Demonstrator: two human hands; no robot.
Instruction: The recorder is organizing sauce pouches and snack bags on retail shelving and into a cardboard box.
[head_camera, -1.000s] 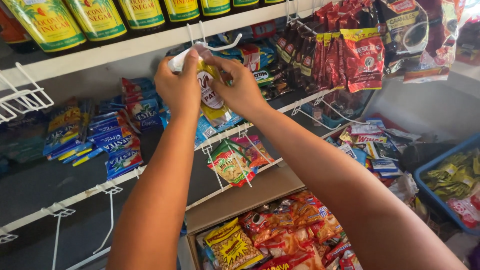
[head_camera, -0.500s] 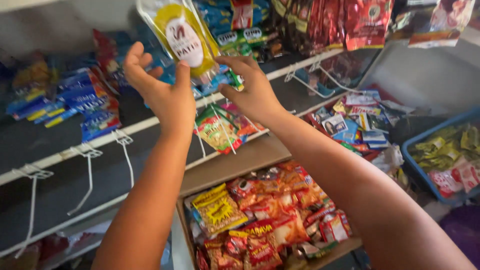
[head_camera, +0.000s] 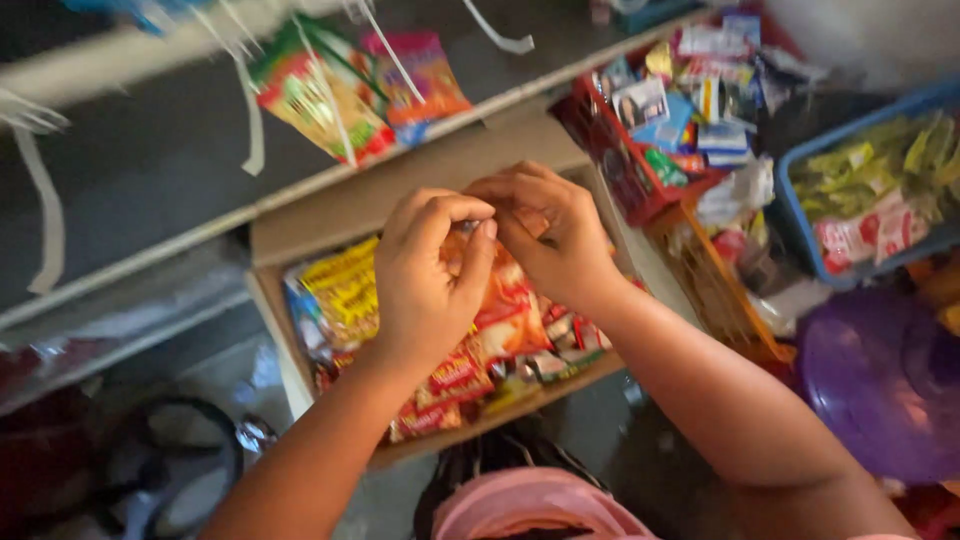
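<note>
Hovering over the snack box (head_camera: 300, 225), both hands' fingers (head_camera: 478, 240) pinch one orange packet (head_camera: 505, 290).

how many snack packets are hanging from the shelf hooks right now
2: a green-and-red snack packet on the left hook, a pink-and-orange snack packet beside it on the right. More may hang above the frame.

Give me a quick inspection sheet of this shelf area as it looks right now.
Surface: grey shelf, white edge rail.
Job's things: cardboard box packed with red and yellow snack packets.
Clutter: red basket of small packets; blue bin; purple lid.
Grippers: left hand and right hand pinched together above the box; anything between the fingers is too small to tell.
Cables: nothing seen.
Surroundings: packets hanging on white hooks.
</note>
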